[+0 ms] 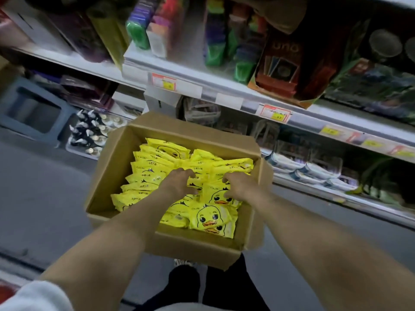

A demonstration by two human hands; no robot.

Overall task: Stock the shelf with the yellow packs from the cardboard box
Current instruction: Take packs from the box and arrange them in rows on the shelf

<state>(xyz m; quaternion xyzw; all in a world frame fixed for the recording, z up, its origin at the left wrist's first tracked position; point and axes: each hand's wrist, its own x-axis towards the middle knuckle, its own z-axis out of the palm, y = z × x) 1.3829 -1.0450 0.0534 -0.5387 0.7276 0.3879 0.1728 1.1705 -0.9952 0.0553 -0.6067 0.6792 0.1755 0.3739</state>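
An open cardboard box stands on the floor in front of the shelves, filled with several yellow packs printed with a duck face. Both of my hands reach down into it. My left hand is in the middle of the box with its fingers curled down onto the packs. Just to the right, my right hand curls its fingers over the same cluster of packs. Whether either hand truly grips a pack is hard to tell. The white shelf runs across behind the box.
The shelves hold coloured packets, a red card-game box and price tags. A grey plastic stool and a tray of small bottles sit at the left. My dark-trousered legs stand below the box on grey floor.
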